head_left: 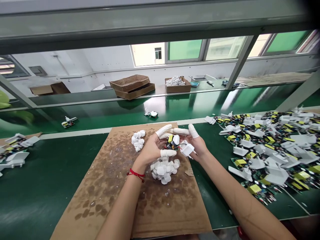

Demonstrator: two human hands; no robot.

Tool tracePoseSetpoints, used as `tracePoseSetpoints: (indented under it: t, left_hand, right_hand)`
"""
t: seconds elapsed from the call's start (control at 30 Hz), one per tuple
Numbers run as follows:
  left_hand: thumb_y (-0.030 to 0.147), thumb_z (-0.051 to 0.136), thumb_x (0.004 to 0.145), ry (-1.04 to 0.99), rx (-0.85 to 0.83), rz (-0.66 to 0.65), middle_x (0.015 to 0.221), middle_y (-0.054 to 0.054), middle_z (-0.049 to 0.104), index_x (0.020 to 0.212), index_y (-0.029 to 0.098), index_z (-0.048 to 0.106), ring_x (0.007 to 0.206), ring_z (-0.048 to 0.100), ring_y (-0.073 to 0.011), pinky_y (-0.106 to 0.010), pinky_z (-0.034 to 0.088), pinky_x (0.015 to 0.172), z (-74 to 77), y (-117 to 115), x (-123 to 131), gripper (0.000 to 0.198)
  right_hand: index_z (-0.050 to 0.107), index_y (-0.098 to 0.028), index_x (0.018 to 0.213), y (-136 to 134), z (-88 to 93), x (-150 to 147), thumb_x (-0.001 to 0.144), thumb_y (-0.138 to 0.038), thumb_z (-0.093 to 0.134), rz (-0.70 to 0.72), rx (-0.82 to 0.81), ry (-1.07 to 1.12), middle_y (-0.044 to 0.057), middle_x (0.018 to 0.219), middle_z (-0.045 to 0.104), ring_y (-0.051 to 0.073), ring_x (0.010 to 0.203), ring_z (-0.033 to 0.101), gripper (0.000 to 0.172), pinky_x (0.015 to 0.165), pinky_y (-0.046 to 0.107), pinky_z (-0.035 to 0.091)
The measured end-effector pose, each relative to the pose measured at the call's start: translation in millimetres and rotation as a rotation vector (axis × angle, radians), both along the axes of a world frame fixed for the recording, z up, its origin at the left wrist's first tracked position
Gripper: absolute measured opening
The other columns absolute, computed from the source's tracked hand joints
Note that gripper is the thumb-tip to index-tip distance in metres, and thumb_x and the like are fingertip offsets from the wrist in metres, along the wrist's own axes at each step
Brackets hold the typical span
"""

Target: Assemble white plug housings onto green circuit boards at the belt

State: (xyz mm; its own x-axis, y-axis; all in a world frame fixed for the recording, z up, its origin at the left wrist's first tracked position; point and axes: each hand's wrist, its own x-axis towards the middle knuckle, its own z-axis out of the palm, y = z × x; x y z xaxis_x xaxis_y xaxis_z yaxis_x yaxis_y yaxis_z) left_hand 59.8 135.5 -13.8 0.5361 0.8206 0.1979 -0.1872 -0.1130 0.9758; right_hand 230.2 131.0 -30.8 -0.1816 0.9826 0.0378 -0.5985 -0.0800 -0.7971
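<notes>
Green conveyor belts (55, 180) cross the frame below a row of windows (185, 50), with cardboard trays (132, 87) and a box of white pieces (178, 85) on a far bench at upper middle. At far left sits a heap of white casings and boards (13, 155). A stained cardboard sheet (120, 200) lies on the nearer belt at lower middle, bearing a small pile of white plastic caps (138, 140) and a larger one (163, 170). Above them, the left hand (150, 148), with a red string bracelet (135, 174) at its wrist and finger cots (168, 153) on its fingers, curls around a small circuit board (172, 143) at centre. The right hand (192, 141) grips a white plastic casing (187, 149) just beside it. A large spread of chargers and boards (265, 146) covers the belt at right.
</notes>
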Motion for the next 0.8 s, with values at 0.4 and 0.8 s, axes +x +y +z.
tracePoseSetpoints:
  t: [0.4,0.8]
  left_hand:
    - [0.015,0.081,0.056,0.231,0.206,0.146,0.13,-0.012,0.056,0.14,0.022,0.038,0.116,0.055,-0.0285,-0.042,0.042,0.101,-6.5,-0.6,1.9,0.095]
    - [0.018,0.08,0.059,0.348,0.292,0.134,0.123,-0.013,0.062,0.141,0.021,0.037,0.113,0.057,-0.0288,-0.04,0.045,0.099,-6.2,0.5,2.2,0.093]
  right_hand:
    - [0.075,-0.014,0.068,0.9,-0.1,2.4,0.067,-0.063,0.066,-0.199,0.006,-0.218,0.011,0.071,0.074,0.024,0.066,0.067,0.05,0.053,0.029,0.05]
    - [0.076,-0.013,0.076,0.1,-2.1,6.2,0.065,-0.057,0.07,-0.149,0.059,-0.445,0.007,0.062,0.07,0.013,0.044,0.054,0.046,0.046,0.025,0.04]
